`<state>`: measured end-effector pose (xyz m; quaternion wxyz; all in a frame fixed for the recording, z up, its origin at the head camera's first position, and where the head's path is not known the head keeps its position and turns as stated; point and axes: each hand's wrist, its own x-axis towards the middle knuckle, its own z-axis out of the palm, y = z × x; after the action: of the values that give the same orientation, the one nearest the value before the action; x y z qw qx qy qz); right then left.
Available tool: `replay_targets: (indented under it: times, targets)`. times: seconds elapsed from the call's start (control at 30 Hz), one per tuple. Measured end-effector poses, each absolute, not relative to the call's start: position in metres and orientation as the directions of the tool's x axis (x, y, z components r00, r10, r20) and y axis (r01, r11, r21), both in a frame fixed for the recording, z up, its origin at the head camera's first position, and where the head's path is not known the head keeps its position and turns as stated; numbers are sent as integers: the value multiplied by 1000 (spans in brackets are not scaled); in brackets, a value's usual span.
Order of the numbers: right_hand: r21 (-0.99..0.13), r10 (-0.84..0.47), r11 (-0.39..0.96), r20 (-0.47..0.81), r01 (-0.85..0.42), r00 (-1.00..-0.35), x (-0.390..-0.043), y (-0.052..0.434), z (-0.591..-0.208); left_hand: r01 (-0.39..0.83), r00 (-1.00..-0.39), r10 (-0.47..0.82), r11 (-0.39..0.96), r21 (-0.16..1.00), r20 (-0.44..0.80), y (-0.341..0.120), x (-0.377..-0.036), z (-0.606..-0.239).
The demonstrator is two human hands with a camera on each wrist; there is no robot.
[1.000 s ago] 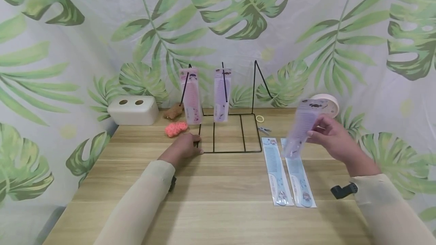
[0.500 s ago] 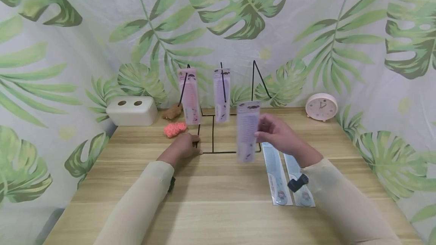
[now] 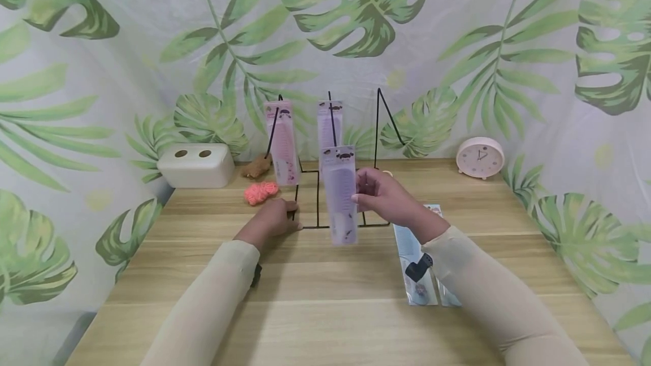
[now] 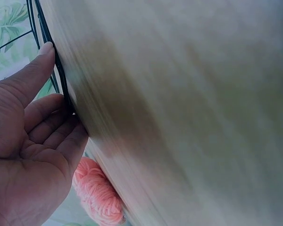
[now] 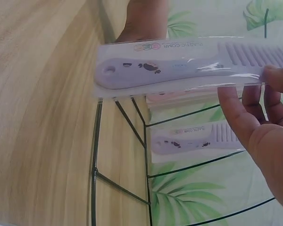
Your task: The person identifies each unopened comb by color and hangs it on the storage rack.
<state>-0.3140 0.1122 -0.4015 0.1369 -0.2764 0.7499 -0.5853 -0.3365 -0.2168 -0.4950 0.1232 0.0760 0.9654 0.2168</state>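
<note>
Right hand (image 3: 383, 199): pinches packaged lilac comb (image 3: 342, 196) upright before rack (image 3: 338, 196) | Left hand (image 3: 272, 220): fingers relaxed, resting against rack's base on tabletop (image 3: 325, 275)

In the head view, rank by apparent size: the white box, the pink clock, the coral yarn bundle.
1. White box, largest.
2. Pink clock, clearly smaller.
3. Coral yarn bundle, smallest.
All sit at about the same depth, so the order looks reliable.

Lilac comb packet (image 5: 179, 63): printed "PLASTIC COMB" beside three small round marks. Hanging lilac comb packet (image 5: 193, 138): same print, too small to read.
</note>
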Motion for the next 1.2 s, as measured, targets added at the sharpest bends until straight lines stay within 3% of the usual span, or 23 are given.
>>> replay_targets:
  times: [0.37, 0.73, 0.97, 1.2]
  targets:
    - [-962, -535, 180, 79, -204, -841, -322, 101, -406, 97, -960, 201, 892, 442, -196, -221, -336, -496]
    - [-995, -327, 66, 55, -81, -943, -365, 70, -395, 89, -959, 197, 891, 445, -202, -220, -336, -493]
    - [-990, -251, 65, 107, -127, -962, -396, 61, -392, 80, -960, 191, 888, 452, -207, -219, -335, -492]
    - [-955, -208, 180, 198, -236, -958, -413, 60, -395, 79, -959, 191, 890, 449, -210, -218, -335, -494]
